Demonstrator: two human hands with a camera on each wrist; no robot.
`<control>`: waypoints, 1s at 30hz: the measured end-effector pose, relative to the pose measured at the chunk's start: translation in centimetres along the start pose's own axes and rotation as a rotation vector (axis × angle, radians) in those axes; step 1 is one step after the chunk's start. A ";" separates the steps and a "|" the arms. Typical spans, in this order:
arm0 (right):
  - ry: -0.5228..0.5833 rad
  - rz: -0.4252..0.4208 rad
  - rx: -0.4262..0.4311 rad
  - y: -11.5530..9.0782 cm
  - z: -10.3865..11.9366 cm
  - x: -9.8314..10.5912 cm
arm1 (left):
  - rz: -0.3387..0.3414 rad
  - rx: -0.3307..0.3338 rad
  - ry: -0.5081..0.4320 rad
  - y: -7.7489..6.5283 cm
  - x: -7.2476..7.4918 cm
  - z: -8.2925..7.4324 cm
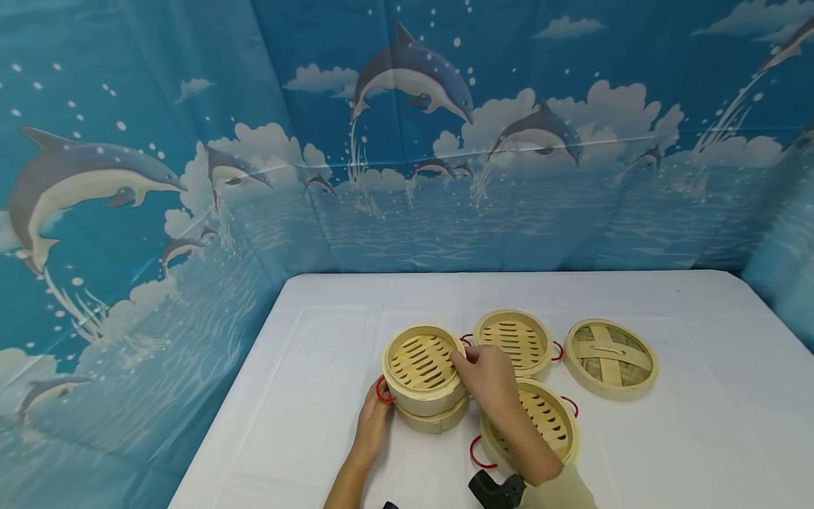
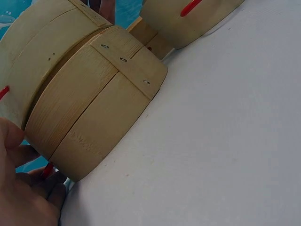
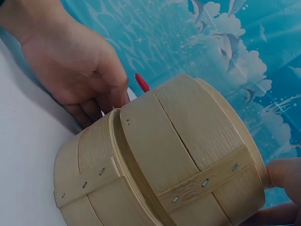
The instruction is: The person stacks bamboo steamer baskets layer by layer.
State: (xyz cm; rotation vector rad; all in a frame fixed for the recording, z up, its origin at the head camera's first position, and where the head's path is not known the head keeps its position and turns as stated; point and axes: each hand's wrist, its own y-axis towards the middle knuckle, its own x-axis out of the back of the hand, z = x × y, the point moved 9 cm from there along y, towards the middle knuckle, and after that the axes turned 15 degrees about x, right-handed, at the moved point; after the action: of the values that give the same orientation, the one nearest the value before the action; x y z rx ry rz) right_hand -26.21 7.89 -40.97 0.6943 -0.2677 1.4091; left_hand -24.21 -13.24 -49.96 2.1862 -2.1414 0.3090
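Two round bamboo steamer baskets stand stacked at the table's middle left in the head view. The upper steamer basket [image 1: 422, 362] has a slatted base and red handles, and sits slightly askew on the lower steamer basket [image 1: 439, 422]. My right hand [image 1: 491, 378] pinches the upper basket's rim at its right side. My left hand [image 1: 372, 424] holds the left side of the lower basket, its fingers curled by a red handle [image 2: 47, 170] in the left wrist view. A narrow gap shows between the two baskets in the right wrist view.
Behind the right hand stands another slatted steamer basket [image 1: 514, 339]. One more slatted basket [image 1: 547, 417] lies partly under the right forearm. A woven bamboo lid [image 1: 612, 359] rests at the right. White cloth covers the table [image 1: 305, 396]; a dolphin-print curtain [image 1: 407, 212] hangs behind.
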 end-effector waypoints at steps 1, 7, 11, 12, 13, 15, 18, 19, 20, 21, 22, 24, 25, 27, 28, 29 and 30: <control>0.002 -0.001 -0.001 0.0 0.0 0.0 | -0.003 0.003 0.002 0.0 0.0 0.0; 0.005 -0.006 0.027 -0.1 0.3 -0.3 | -0.008 -0.009 0.002 -0.1 0.1 -0.2; -0.022 -0.012 0.052 -0.1 0.5 -0.1 | -0.002 -0.001 -0.014 -0.1 0.0 -0.1; -0.026 -0.014 0.053 -0.1 0.5 -0.1 | -0.002 0.001 -0.013 -0.1 0.0 0.0; -0.030 -0.016 0.056 -0.1 0.6 0.0 | -0.002 0.006 -0.015 -0.1 0.0 0.0; -0.029 -0.016 0.052 -0.2 0.5 0.0 | -0.002 0.011 -0.013 0.0 0.0 0.1; -0.024 -0.014 0.048 -0.3 0.5 0.1 | -0.003 0.020 -0.003 -0.1 0.0 0.0; -0.024 -0.011 0.046 -0.3 0.4 0.1 | 0.000 0.027 -0.009 -0.1 0.0 -0.2; -0.022 -0.007 0.042 -0.3 0.4 0.0 | 0.004 0.030 -0.012 -0.3 0.0 -0.5; -0.024 -0.003 0.042 -0.3 0.4 0.0 | 0.007 0.035 -0.015 -0.4 0.0 -0.8; -0.026 0.001 0.043 -0.3 0.4 -0.1 | 0.009 0.035 -0.014 -0.6 0.0 -1.2; -0.026 0.007 0.043 -0.4 0.3 -0.1 | 0.012 0.044 -0.012 -1.0 0.0 -2.0; -0.025 0.009 0.045 -0.4 0.4 -0.1 | 0.011 0.048 -0.008 -1.1 0.0 -2.3; -0.023 0.010 0.047 -0.4 0.4 -0.1 | 0.008 0.039 0.008 -1.3 0.0 -2.8; -0.019 0.009 0.046 -0.4 0.4 -0.1 | 0.008 0.035 0.012 -1.3 0.0 -2.8; -0.015 0.008 0.047 -0.5 0.5 -0.1 | 0.009 0.036 0.009 -1.2 0.0 -2.5; -0.012 0.007 0.047 -0.5 0.5 -0.1 | 0.009 0.029 0.012 -1.0 0.0 -2.3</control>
State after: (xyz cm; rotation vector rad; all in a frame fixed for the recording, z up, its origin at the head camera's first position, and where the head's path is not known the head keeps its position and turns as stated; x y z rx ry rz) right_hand -25.61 7.55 -40.76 0.7409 -0.2474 1.4223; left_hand -23.39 -12.80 -47.66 2.1842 -2.1553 0.3541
